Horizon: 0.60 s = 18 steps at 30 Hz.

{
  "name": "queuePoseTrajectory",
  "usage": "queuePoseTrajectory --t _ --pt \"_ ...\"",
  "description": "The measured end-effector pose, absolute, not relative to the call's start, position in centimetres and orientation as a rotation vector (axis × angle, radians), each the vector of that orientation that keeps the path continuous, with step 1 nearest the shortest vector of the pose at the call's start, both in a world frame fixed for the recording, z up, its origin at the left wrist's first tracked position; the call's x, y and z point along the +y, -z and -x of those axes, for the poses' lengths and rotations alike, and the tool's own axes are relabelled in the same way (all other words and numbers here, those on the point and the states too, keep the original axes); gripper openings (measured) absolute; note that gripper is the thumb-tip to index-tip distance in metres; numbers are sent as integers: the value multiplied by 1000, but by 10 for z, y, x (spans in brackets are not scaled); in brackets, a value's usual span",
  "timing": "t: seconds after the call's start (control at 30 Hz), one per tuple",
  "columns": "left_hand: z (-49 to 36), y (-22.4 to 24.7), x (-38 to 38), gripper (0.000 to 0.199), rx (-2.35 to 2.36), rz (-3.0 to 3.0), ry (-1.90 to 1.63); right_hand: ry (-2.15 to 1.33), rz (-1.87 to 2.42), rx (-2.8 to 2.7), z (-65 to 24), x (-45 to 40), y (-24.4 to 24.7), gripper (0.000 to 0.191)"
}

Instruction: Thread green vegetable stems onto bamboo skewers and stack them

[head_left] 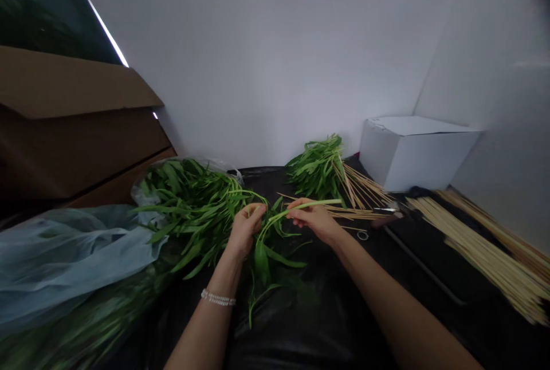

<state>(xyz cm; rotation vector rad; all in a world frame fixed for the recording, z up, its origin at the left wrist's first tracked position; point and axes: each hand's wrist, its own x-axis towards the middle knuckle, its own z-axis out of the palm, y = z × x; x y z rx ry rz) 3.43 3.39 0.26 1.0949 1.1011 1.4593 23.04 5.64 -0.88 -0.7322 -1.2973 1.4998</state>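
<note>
My right hand (313, 219) pinches a long pale-green leafy stem (323, 203), which looks like water spinach. Its cut end points right, and its leaves (262, 264) hang down between my hands. Closed at the fingertips, my left hand (248, 225) is beside the leafy end, where a thin green stem passes through its fingers. Just left of it lies a big pile of the same greens (193, 204), partly in a clear plastic bag. A bundle of greens with thin wooden sticks (318, 166) rests farther back.
Several thin sticks (356, 213) and a small metal ring (362, 235) lie right of my hands. Farther right are a dark-handled tool (387, 219), long pale sticks (476, 250) and a white box (423, 155). Cardboard boxes (77, 152) and a bluish plastic bag (86, 250) occupy the left.
</note>
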Motion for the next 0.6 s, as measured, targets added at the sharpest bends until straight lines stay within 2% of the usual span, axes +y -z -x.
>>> queuePoseTrajectory --t 0.17,0.3,0.43,0.6 --pt "-42 -5 26 46 1146 -1191 -1147 -1428 747 -1462 -227 50 6 18" --pt "-39 -4 23 43 1196 -1406 -908 -1360 762 -1549 -225 48 5 12" --pt "-37 -2 24 26 1200 -1482 -874 -1358 769 -1540 -225 50 6 13" --pt "-38 0 27 24 1378 -1743 -895 -1374 768 -1396 -225 56 8 17"
